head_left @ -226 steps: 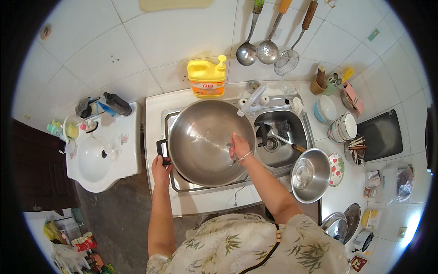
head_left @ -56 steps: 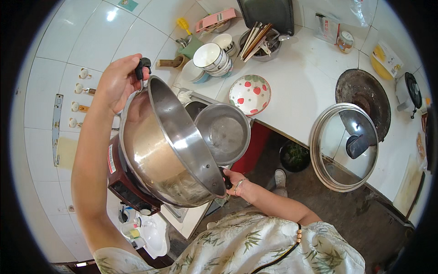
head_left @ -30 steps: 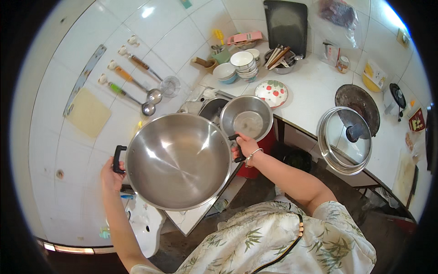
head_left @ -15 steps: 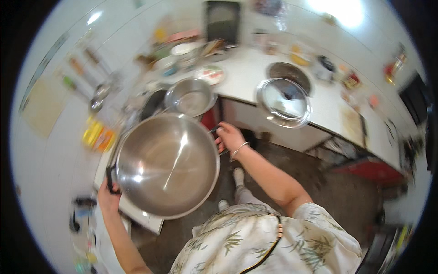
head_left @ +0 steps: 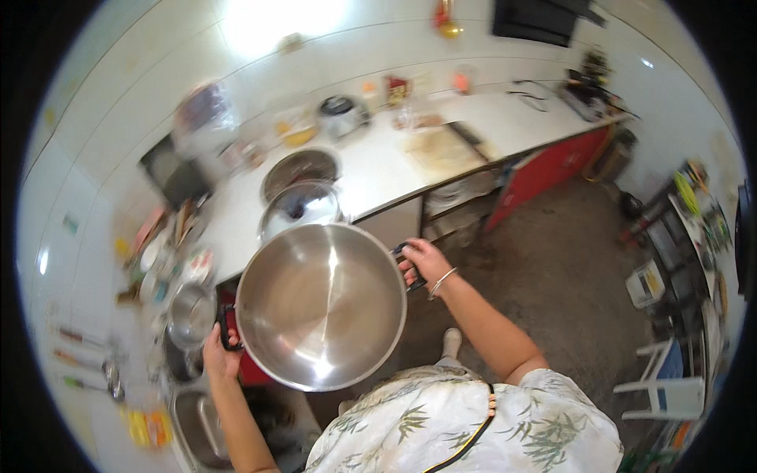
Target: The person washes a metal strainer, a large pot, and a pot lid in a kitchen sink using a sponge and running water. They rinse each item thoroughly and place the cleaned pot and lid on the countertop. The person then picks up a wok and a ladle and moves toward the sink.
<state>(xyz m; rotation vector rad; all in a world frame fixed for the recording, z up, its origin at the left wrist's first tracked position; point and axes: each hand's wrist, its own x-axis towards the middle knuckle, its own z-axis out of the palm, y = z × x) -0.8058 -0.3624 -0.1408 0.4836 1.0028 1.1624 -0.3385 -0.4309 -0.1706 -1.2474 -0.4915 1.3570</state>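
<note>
Head view: holding the wide steel pan (head_left: pixel 322 307) mid-air before the patterned shirt (head_left: pixel 465 430) with left hand (head_left: pixel 220 356) clamped on one black handle (head_left: pixel 228 326) and right hand (head_left: pixel 426 263) on the opposite handle (head_left: pixel 415 272), risking a knock against the glass lid (head_left: pixel 314 207) if swung low.

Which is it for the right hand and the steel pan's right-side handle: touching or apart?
Touching; the head view shows the right hand closed around the black handle.

The wide steel pan (head_left: pixel 323 307) hides the near rim of the glass lid (head_left: pixel 317 210) at the front edge of the counter (head_left: pixel 374 175) — the lid partly covers a dark round pan (head_left: pixel 300 167). Stacked bowls (head_left: pixel 155 256) blur; the left forearm (head_left: pixel 244 422) is cut off below.
</note>
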